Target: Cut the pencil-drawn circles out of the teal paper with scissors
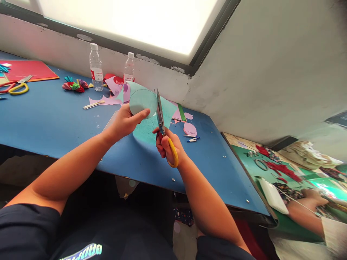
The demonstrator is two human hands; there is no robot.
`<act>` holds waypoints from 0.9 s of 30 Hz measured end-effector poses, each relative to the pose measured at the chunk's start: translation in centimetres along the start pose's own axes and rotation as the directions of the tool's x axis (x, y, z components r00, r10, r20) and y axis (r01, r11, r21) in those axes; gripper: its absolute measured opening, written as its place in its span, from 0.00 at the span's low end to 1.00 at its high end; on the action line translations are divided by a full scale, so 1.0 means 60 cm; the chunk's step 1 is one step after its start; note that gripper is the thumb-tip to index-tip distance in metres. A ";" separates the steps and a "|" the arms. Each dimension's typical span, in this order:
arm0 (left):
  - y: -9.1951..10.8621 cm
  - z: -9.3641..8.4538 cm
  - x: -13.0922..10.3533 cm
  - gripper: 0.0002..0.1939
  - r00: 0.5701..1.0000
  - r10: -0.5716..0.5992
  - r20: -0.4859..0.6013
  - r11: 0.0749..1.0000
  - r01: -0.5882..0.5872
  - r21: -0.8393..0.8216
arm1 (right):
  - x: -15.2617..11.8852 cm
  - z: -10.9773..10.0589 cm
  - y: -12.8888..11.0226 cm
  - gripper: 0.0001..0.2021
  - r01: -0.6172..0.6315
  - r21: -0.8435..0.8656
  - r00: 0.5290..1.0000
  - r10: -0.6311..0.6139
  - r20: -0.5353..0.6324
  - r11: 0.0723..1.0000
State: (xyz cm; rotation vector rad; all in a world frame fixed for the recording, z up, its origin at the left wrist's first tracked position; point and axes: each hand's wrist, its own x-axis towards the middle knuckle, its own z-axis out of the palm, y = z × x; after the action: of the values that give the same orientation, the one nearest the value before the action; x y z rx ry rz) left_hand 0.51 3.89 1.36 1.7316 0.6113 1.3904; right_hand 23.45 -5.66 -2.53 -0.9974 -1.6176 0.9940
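A light teal sheet of paper [166, 108] is raised over the blue table, with a round outline drawn on it and a circular part partly cut out. My left hand [127, 121] pinches this paper at the circle, thumb on top. In my right hand [169, 144] is a pair of scissors [159, 112] with red and yellow handles, fingers closed around the grips. The blades point up and away, close together at the right edge of the circle. Whether paper lies between them I cannot tell.
Two plastic bottles [96, 72] stand by the wall, near pink paper scraps [114, 86]. Pink paper circles [190, 129] and pens [192, 139] lie at right. Another pair of scissors [20, 86] rests far left. At a green table, a co-worker's arm [306, 209] shows.
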 end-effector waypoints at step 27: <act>-0.013 -0.005 0.001 0.24 0.999 -0.021 -0.048 0.996 0.017 -0.087 | -0.003 -0.004 0.002 0.44 -0.006 -0.038 1.000 0.006 0.008 0.999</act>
State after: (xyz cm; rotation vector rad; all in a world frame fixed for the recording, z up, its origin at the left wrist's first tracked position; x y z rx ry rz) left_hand 0.31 4.46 0.75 1.6236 0.5834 1.4291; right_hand 23.75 -5.73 -2.66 -1.0257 -1.6467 0.9762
